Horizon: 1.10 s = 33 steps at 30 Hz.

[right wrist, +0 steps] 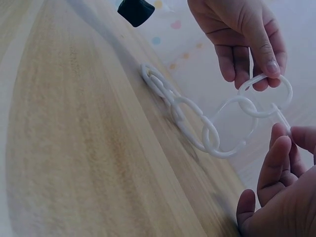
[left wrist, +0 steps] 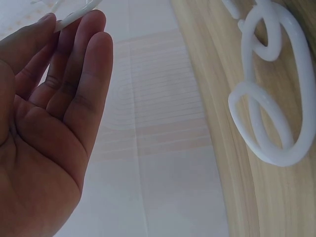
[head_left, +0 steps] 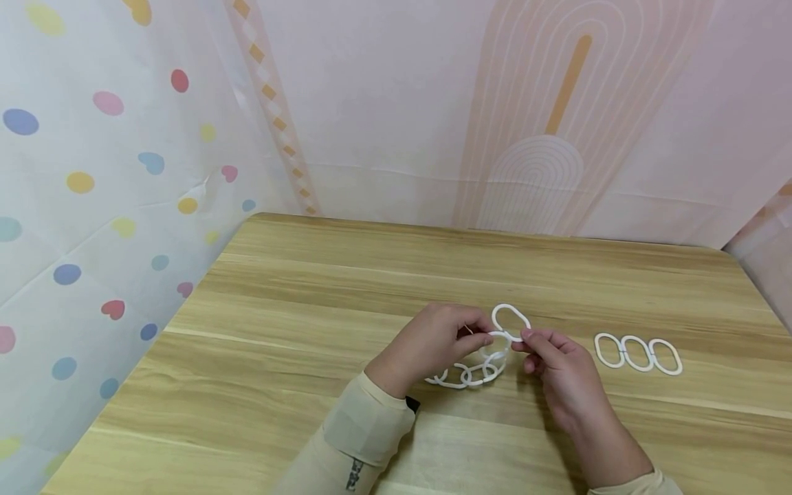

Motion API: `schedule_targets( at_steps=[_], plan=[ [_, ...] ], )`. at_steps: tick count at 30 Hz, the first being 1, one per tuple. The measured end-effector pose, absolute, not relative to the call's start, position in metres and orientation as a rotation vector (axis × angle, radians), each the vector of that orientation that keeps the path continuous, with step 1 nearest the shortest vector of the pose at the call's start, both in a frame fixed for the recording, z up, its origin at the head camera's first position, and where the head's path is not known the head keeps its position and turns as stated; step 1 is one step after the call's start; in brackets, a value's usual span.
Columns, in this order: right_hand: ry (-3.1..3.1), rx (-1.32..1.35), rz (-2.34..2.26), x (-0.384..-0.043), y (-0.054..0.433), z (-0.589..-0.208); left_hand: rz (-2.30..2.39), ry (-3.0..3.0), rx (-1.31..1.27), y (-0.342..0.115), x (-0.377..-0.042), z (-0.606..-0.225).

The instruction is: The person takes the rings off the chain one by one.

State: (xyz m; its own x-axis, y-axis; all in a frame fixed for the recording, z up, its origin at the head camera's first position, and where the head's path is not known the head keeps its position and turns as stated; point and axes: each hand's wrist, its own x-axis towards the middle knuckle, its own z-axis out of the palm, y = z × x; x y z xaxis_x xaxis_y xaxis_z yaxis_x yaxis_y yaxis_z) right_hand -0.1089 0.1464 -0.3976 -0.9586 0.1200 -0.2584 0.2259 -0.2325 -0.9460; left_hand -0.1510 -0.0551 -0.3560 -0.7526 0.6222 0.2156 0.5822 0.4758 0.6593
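Note:
Between thumb and fingers my left hand [head_left: 431, 344] pinches the end link of a white plastic chain [right wrist: 190, 121]. The rest of that chain hangs down from it onto the table, partly behind the left hand in the head view. My right hand [head_left: 566, 375] pinches a single white oval link [head_left: 511, 321] by its lower end. In the right wrist view this link meets the chain's end link [right wrist: 289, 101]; whether it is fully hooked through is hard to tell. Chain links [left wrist: 281, 155] also show large beside the left palm in the left wrist view.
Three white oval links [head_left: 637, 353] lie in a row on the wooden table [head_left: 346, 275], right of my right hand. Behind the table's far edge hangs a pink patterned cloth [head_left: 396, 103], and a dotted cloth [head_left: 124, 151] hangs at the left.

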Motion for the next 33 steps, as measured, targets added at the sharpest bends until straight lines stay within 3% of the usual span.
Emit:
schedule_targets(
  at_steps=[33],
  plan=[
    [1.931, 0.396, -2.323, -0.1083, 0.1464, -0.3985, 1.175, 2.723, 1.001, -0.0558, -0.1498, -0.3532]
  ],
)
